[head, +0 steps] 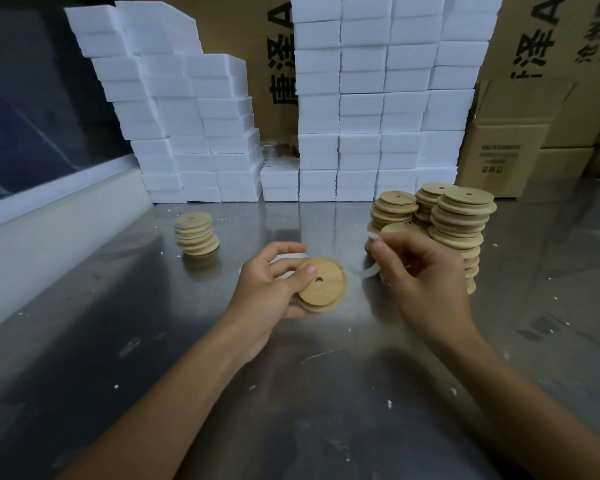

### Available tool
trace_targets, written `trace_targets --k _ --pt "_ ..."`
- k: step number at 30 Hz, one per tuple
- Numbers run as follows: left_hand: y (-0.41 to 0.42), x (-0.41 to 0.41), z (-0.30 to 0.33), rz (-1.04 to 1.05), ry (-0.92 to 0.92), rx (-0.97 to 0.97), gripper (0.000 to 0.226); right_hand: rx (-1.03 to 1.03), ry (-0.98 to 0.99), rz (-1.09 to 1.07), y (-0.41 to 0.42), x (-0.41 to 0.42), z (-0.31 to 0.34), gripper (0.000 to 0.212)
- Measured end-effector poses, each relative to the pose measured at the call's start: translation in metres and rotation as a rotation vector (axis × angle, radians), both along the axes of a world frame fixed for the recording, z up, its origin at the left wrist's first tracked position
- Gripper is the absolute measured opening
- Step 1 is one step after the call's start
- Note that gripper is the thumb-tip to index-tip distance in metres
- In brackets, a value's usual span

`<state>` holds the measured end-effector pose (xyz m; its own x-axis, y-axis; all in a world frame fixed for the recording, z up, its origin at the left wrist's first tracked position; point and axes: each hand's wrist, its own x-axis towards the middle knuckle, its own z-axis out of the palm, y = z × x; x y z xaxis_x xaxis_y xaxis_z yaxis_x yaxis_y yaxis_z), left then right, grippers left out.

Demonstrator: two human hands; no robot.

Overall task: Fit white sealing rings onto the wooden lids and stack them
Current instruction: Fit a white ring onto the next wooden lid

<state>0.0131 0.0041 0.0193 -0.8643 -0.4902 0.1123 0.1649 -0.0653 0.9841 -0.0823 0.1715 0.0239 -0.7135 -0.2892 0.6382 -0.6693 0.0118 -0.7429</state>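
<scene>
steel table (pixel 118 306): left hand (pixel 267 289) fingers clamp wooden lid (pixel 323 289); right hand (pixel 420 271) fingers pinch white ring (pixel 369 271).

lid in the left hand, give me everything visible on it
The wooden lid is a round, pale, bamboo-like disc with a small hole near its centre. It looks stepped: a wider disc shows under the narrower face turned up. The left hand grips its left edge, thumb on top, fingers underneath, holding it tilted above the metal table. No white ring visibly sits on it.
</scene>
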Motion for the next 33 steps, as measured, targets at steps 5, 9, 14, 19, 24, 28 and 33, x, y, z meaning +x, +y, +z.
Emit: trace_targets --k 5,9,14,19,24,28,33 --pt "0.004 -0.002 0.002 0.06 0.006 0.095 0.01 -0.247 -0.388 0.351 -0.002 0.014 0.01 0.013" --pt "0.009 0.0 0.007 -0.024 -0.02 0.161 0.02 -0.102 -0.383 0.391 -0.007 0.02 0.003 0.012" --pt "0.012 0.001 0.007 -0.087 -0.005 0.133 0.034 0.028 -0.21 0.199 -0.009 0.017 -0.007 0.008" --pt "0.016 0.0 -0.003 -0.035 0.042 -0.076 0.015 0.013 -0.192 0.179 -0.009 0.016 -0.008 0.005" --pt "0.014 0.0 -0.004 -0.011 0.075 -0.159 0.01 0.017 -0.175 0.168 -0.01 0.014 -0.008 0.002" --pt "0.016 0.0 -0.004 -0.004 0.081 -0.199 0.009 0.014 -0.211 0.172 -0.008 0.012 -0.007 0.003" --pt "0.014 0.002 0.001 0.028 0.101 -0.262 0.009 0.012 -0.298 0.231 -0.008 0.012 -0.005 0.005"
